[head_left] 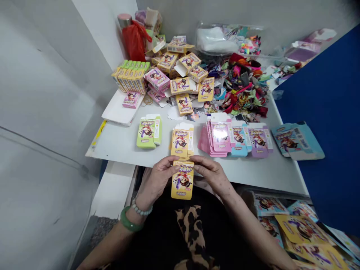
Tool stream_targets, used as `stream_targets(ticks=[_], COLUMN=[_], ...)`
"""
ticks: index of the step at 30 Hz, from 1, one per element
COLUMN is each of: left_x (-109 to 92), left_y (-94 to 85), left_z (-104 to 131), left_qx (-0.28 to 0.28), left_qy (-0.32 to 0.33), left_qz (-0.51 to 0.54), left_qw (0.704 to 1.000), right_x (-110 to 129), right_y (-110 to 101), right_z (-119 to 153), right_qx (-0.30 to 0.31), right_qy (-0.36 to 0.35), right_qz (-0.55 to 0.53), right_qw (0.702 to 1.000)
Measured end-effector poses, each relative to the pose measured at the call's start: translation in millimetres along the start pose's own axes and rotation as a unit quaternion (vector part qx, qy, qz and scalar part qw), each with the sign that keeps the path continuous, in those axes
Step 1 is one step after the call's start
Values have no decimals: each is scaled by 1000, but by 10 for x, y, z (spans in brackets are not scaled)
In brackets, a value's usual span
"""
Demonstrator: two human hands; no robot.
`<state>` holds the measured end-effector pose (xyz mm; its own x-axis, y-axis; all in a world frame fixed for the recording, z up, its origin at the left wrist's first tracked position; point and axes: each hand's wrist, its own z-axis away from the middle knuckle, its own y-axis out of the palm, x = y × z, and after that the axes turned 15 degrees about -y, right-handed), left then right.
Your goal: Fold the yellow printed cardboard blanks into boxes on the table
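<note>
A yellow cardboard box with a cartoon girl printed on it is held at the table's front edge. My left hand pinches its upper left corner between thumb and fingers. On the opposite corner, my right hand grips the same box. Just beyond my fingers lies a stack of flat yellow cartons. To its left is a green carton stack. Pink cartons, blue cartons and purple cartons lie in a row to the right.
Filled-out yellow and pink boxes are heaped at the back, beside a neat row of boxes. Colourful hair ties and fabric bits pile up behind. A blue carton overhangs the right edge. More packaging sits below, at lower right.
</note>
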<state>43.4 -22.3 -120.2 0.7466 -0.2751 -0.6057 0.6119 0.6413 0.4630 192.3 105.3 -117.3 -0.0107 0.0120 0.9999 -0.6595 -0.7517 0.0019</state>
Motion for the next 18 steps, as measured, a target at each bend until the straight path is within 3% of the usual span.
stream_targets(ticks=[6,11,14,16,18], left_x=[-20,-34,-39,-46,-61], left_y=[-14,-36,-26,-44,-93], left_z=[13,28,35,45,47], left_qx=[-24,-31,-46,-72,-108], left_qy=[17,33,50,65,77], left_qz=[-28,-35,-32,-56,-80], left_qw=[999,998,997,994,988], right_x=[34,-2,-65,-60,37], right_y=[101,226,314,313,242], right_z=[-52,-58,-12,-13,-110], right_qx=[25,46,78,120,170], right_qy=[-65,37,61,64,44], right_qz=[34,-109,-193,-172,-71], right_qw=[997,992,976,976,982])
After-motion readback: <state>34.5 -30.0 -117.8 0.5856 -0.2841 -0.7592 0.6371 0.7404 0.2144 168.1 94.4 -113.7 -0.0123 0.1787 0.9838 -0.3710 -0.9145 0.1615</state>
